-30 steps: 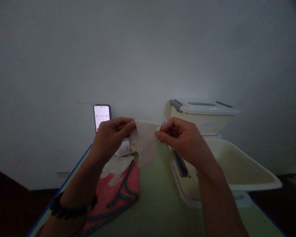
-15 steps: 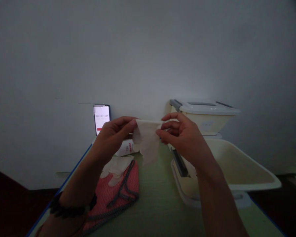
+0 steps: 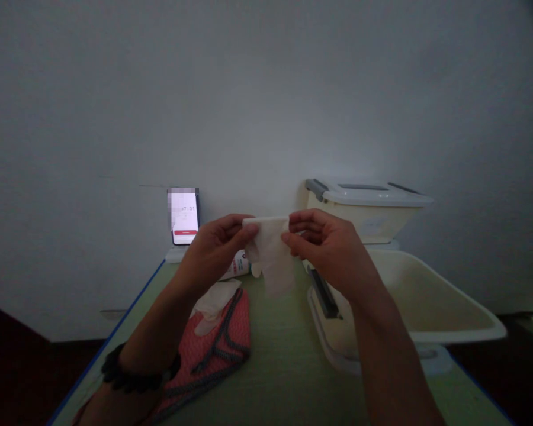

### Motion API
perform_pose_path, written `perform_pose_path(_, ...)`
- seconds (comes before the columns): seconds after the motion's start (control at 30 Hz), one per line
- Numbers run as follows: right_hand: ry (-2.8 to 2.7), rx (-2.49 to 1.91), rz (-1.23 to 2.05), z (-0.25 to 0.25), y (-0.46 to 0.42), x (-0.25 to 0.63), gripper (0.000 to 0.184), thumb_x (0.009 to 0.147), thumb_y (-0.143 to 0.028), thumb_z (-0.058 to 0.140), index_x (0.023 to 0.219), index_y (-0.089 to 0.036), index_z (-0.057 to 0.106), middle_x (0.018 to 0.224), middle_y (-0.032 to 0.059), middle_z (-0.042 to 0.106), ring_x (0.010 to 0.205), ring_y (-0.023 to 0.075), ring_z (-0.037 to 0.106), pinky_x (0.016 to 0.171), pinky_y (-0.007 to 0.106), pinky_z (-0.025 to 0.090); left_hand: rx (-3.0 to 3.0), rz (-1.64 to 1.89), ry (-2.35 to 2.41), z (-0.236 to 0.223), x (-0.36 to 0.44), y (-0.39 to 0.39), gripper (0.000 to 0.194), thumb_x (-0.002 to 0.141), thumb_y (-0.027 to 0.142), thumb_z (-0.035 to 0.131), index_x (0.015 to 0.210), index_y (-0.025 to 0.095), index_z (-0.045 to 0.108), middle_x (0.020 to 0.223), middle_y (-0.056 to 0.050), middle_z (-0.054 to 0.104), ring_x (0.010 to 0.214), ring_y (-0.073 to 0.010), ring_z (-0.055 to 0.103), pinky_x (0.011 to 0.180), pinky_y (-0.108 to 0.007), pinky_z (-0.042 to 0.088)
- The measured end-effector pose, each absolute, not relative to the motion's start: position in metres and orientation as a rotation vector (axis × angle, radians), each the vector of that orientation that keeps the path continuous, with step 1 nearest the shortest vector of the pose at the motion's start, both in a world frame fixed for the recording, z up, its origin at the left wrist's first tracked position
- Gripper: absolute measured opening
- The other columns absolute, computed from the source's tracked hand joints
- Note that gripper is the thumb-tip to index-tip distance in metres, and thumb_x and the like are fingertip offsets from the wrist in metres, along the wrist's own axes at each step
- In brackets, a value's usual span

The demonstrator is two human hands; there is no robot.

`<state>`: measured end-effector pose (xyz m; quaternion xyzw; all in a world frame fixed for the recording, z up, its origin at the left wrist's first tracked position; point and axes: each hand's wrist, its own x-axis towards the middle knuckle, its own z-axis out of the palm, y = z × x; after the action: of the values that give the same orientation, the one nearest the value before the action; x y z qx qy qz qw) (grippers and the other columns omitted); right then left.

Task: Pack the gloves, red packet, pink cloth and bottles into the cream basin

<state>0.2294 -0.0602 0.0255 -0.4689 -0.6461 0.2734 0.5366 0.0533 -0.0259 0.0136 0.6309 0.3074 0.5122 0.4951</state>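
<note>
A thin white glove [image 3: 273,254] hangs in the air between my hands, its cuff edge at the top and the rest drooping. On the cuff's left end, my left hand [image 3: 217,239] pinches with thumb and fingers. My right hand [image 3: 322,236] grips the right end the same way, so the edge is stretched straight. Another white glove [image 3: 215,299] lies on a folded pink textured cloth [image 3: 231,331] with a grey cord, partly behind my left forearm. Behind my left hand a white bottle with red print [image 3: 238,266] lies partly hidden.
A phone [image 3: 184,216] showing a timer stands against the wall at the back left. To the right is an open cream bin [image 3: 448,296] with a grey latch. Behind it sits a lidded cream box [image 3: 368,219]. All rest on a green table [image 3: 275,367] with blue edges.
My left hand has shifted slightly right with the glove's left end. The glove's lower part has swung a little to the right, and more of the phone shows.
</note>
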Motion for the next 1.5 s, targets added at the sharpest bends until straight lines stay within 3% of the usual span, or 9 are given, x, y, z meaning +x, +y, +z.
perform_pose_path(0.2, -1.695, -1.172, 0.621, 0.0251, -0.0609, 0.2320, 0.029, 0.073, -0.030, 0.066, 0.099, -0.018, 0.060, 0.089, 0.0035, 0.064, 0.062, 0.0098, 0.058, 0.055, 0.023, 0.047, 1.587, 1.284, 0.785, 0.0123, 0.0512, -0.0244, 0.016, 0.075, 0.030, 0.066, 0.086, 0.018, 0.070, 0.071, -0.001, 0.069, 0.067, -0.0125, 0.061, 0.064, -0.021, 0.049)
perform_pose_path(0.37, -1.658, -1.097, 0.612, 0.0234, -0.0597, 0.2319, 0.023, 0.078, -0.039, 0.062, 0.091, -0.019, 0.061, 0.080, 0.0012, 0.064, 0.061, 0.0102, 0.057, 0.053, 0.022, 0.045, 1.612, 1.290, 0.790, 0.0120, 0.0514, -0.0250, 0.017, 0.075, 0.031, 0.066, 0.085, 0.017, 0.069, 0.071, -0.001, 0.068, 0.066, -0.0125, 0.060, 0.063, -0.022, 0.049)
perform_pose_path(0.77, -1.613, -1.043, 0.548, 0.0240, -0.0596, 0.2308, 0.015, 0.079, -0.032, 0.063, 0.081, -0.018, 0.063, 0.074, 0.0001, 0.064, 0.065, 0.0111, 0.057, 0.061, 0.025, 0.047, 1.664, 1.348, 0.762, 0.0118, 0.0508, -0.0252, 0.018, 0.076, 0.032, 0.065, 0.084, 0.016, 0.068, 0.072, 0.000, 0.068, 0.063, -0.0102, 0.060, 0.060, -0.020, 0.048)
perform_pose_path(1.5, -1.713, -1.075, 0.434, 0.0299, -0.0650, 0.2282, 0.012, 0.078, -0.029, 0.063, 0.078, -0.017, 0.064, 0.068, -0.0021, 0.063, 0.059, 0.0086, 0.054, 0.055, 0.022, 0.042, 1.690, 1.435, 0.805, 0.0129, 0.0523, -0.0249, 0.015, 0.075, 0.032, 0.068, 0.076, 0.017, 0.069, 0.071, 0.000, 0.068, 0.060, -0.0088, 0.058, 0.055, -0.017, 0.046)
